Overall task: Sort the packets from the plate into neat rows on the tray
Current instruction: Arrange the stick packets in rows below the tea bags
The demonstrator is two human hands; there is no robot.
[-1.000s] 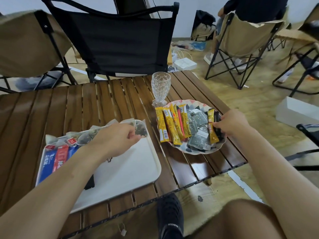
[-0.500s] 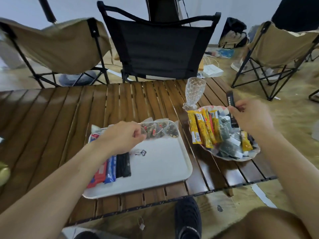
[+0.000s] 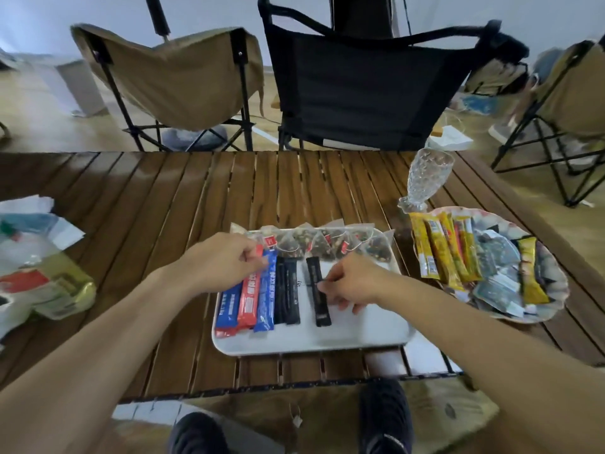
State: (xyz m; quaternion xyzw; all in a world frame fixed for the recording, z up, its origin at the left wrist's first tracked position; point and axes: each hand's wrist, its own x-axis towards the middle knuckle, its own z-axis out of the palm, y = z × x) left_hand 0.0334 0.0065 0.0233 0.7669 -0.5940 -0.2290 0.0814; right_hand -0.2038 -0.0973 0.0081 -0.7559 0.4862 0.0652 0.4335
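Right hand (image 3: 352,283) has crossed from the plate (image 3: 560,286) to the tray (image 3: 360,332), fingers pinching a black stick packet (image 3: 319,299) laid just right of two black sticks (image 3: 288,293) already down. Left hand (image 3: 222,260) sits curled at the far ends of the red and blue packets (image 3: 252,296); real grip unclear. Tea bags (image 3: 327,244) line the far edge. Roughly half done, I'd say: yellow sticks (image 3: 442,250), grey sachets (image 3: 497,257) and a gold packet (image 3: 532,276) remain on the plate.

Plate (image 3: 553,309) right of tray (image 3: 360,335)
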